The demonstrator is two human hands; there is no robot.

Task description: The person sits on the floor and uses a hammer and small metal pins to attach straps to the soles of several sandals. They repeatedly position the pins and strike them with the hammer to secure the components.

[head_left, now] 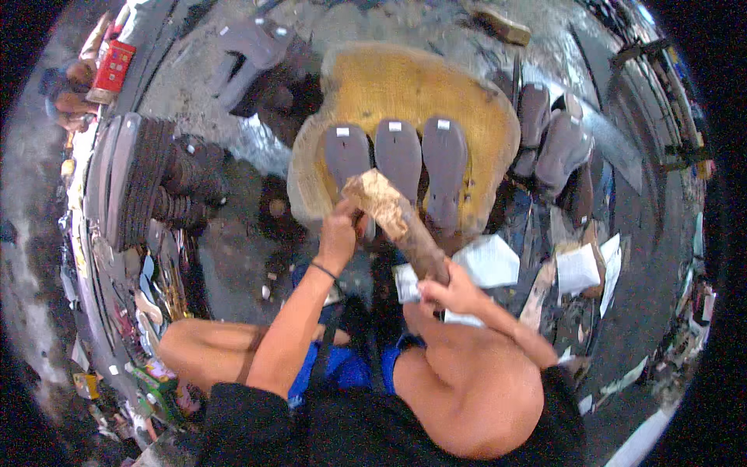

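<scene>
Three dark grey-brown shoe soles lie side by side on a yellowish wooden block, each with a small white label at its far end. My right hand is wrapped round the narrow end of a rough wooden club. The club's pale, splintered head rises to the left, across my view of the soles. Close to the near end of the leftmost sole, my left hand is closed. Something small and dark shows at its fingers, partly hidden by the club head, and its kind cannot be made out.
A tall stack of soles stands at the left, with more soles right of the block and others beyond it. White paper sheets lie by my right hand. Another person and a red box are at far left.
</scene>
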